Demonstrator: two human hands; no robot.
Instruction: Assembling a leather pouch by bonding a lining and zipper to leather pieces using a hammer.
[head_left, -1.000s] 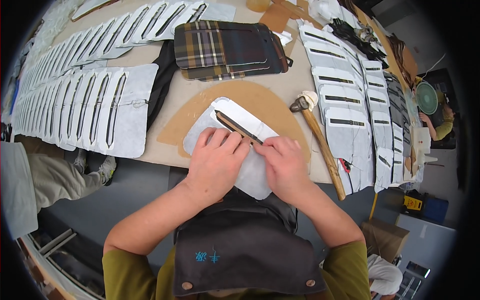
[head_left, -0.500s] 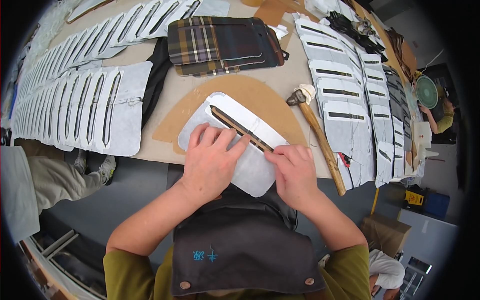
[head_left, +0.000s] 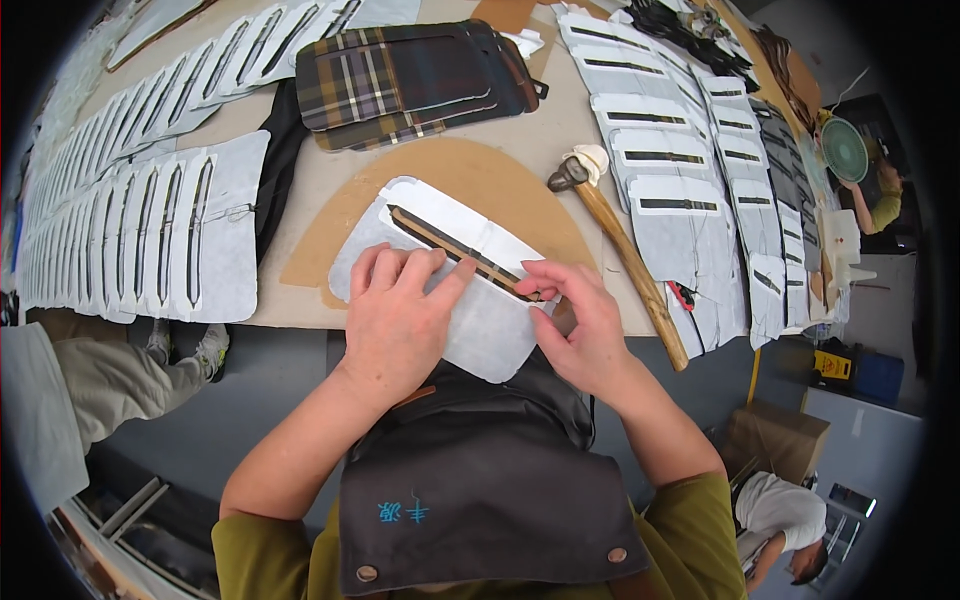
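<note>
A pale grey backed panel (head_left: 500, 338) lies slanted across a rounded tan board (head_left: 490, 165) at the table's near edge. Along its white patch runs a long narrow slot (head_left: 425, 228) with dark and tan edging. My left hand (head_left: 400, 315) rests on the panel, fingers spread flat and fingertips along the slot's lower side. At the slot's lower right end is my right hand (head_left: 580, 325). Its thumb and index finger are apart, and I see nothing between them. The fingertips of that hand are close to the slot's corner.
A wooden-handled hammer (head_left: 625, 240) lies right of the board. Plaid panels (head_left: 345, 85) are piled behind it. Overlapping slotted panels stand in rows at left (head_left: 228, 255) and right (head_left: 665, 235). Red-handled snips (head_left: 682, 295) sit on the right row. Other people stand nearby.
My right thumb and index finger have parted at the slot's end, where they were together before. My left hand still presses on the panel. The whole view has shifted slightly.
</note>
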